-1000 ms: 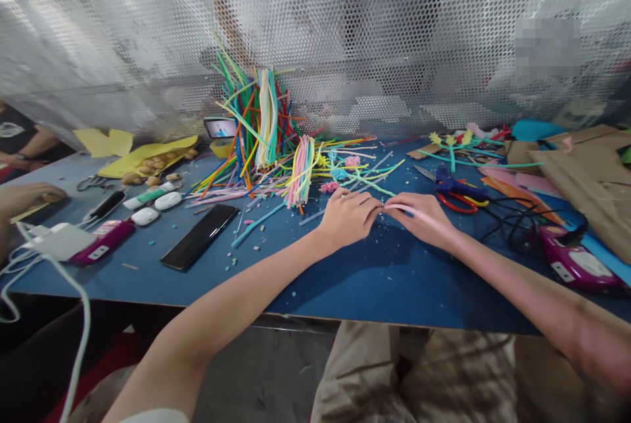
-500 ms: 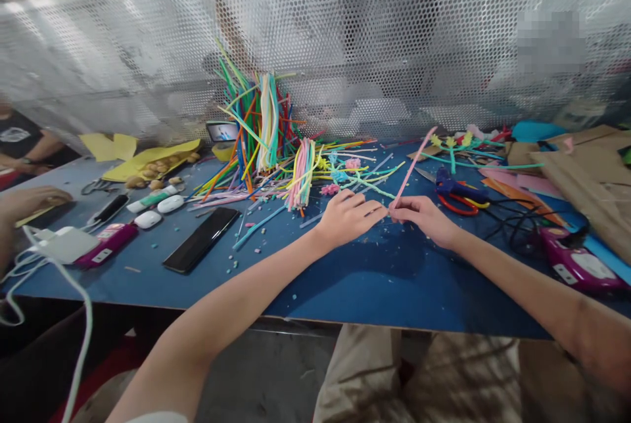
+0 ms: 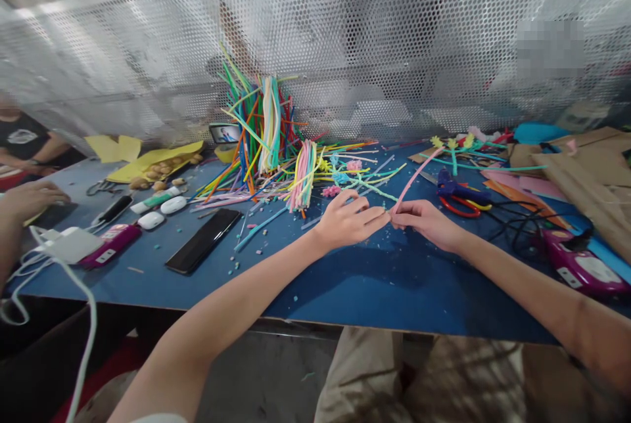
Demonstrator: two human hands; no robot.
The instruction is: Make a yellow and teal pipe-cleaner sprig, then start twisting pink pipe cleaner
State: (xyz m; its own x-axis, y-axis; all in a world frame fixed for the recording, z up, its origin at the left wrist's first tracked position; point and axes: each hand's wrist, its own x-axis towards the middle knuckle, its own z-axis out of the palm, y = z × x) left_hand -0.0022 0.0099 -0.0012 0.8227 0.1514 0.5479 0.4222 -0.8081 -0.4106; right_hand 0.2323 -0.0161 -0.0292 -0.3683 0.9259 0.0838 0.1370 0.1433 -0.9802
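My left hand and my right hand meet fingertip to fingertip just above the blue table. Both pinch the near end of a pink pipe cleaner, which slants up and to the right from the fingers. Right behind the hands lies a loose heap of coloured pipe cleaners, and a taller bunch leans against the perforated metal screen.
A black phone, white earbud cases, a magenta glue gun and a charger with cable lie at the left, by another person's hand. Red-and-blue scissors, black cord, a second glue gun and cardboard sit at the right.
The pink pipe cleaner has been lifted off the table and now angles up to the right between both hands. The hands stay close together.
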